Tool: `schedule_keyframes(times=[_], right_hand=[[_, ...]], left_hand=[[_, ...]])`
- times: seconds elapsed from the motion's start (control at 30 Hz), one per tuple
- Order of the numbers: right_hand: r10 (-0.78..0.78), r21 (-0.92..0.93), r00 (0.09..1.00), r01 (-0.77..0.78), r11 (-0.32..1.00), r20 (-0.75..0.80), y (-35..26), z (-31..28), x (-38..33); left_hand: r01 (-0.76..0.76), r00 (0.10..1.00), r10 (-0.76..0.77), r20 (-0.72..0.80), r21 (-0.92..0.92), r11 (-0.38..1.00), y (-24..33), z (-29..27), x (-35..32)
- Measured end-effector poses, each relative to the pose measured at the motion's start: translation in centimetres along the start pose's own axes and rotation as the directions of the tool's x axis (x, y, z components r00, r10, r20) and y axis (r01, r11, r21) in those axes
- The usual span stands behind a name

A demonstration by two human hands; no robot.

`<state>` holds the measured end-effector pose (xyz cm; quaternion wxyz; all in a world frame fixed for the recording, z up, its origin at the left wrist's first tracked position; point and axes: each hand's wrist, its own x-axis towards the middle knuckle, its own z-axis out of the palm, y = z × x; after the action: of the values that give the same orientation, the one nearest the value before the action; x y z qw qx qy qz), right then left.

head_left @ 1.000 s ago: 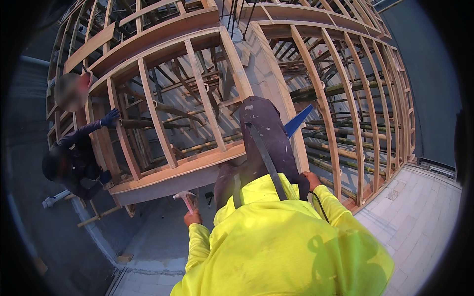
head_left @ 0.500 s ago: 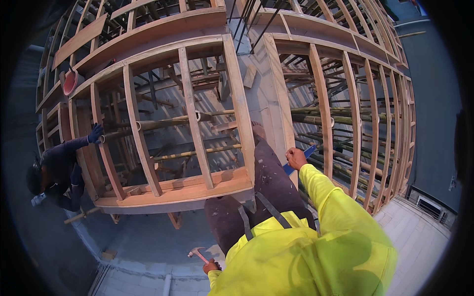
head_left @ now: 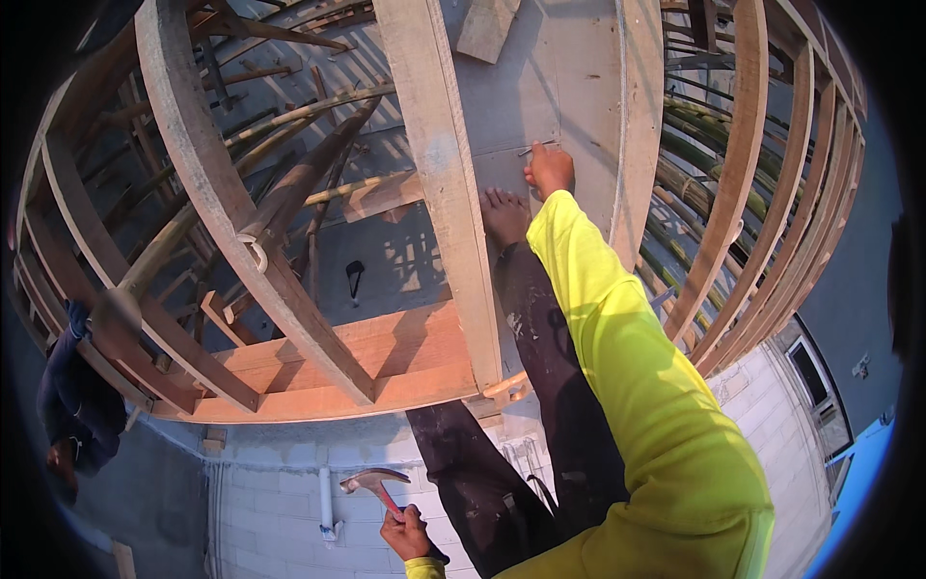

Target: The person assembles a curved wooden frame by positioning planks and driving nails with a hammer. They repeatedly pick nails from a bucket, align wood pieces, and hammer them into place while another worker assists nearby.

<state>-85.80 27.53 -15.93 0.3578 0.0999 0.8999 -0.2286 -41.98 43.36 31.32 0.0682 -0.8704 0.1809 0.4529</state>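
Observation:
My left hand (head_left: 406,531) is closed round the red handle of a claw hammer (head_left: 376,482). The hammer's metal head points up, below the near beam of the left frame. On the right, my right hand (head_left: 551,169) reaches down to the flat board (head_left: 579,96) between the two timber frames. Its fingers pinch a thin nail (head_left: 537,148) close to the board's surface. Beside that hand, my bare foot (head_left: 505,217) stands on the same board. A yellow sleeve covers my right arm.
Timber frames with open gaps flank the board: a left joist (head_left: 439,145) and right joists (head_left: 723,193). Bamboo poles (head_left: 694,135) show below. A loose wood block (head_left: 489,27) lies ahead. At far left, another person (head_left: 82,396) leans by the frame.
I have bent lower over the board. My right hand has let go of the blue tool and now pinches a nail by my foot. The hammer stays in my left hand.

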Motion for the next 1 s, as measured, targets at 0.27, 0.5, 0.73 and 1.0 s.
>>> schedule_keyframes(times=[0.27,0.5,0.73,1.0], right_hand=[[-0.593,-0.107,0.805,0.586,0.803,-0.034,-2.4,0.5,1.6],[-0.805,-0.166,0.584,0.787,0.594,-0.106,-18.8,5.7,3.2],[-0.758,-0.144,0.602,0.751,0.645,-0.251,-19.5,9.6,4.5],[-0.774,0.569,0.608,0.579,0.584,0.176,-20.7,-2.9,-15.4]], left_hand=[[-0.036,0.994,0.049,0.1,-0.122,0.992,6.5,6.7,2.0],[0.141,0.986,-0.133,0.099,-0.084,0.986,1.8,5.7,1.0],[0.145,0.988,-0.15,-0.021,-0.152,0.978,2.9,6.6,4.3],[-0.087,0.993,0.045,-0.105,-0.44,0.894,10.1,6.3,9.6]])
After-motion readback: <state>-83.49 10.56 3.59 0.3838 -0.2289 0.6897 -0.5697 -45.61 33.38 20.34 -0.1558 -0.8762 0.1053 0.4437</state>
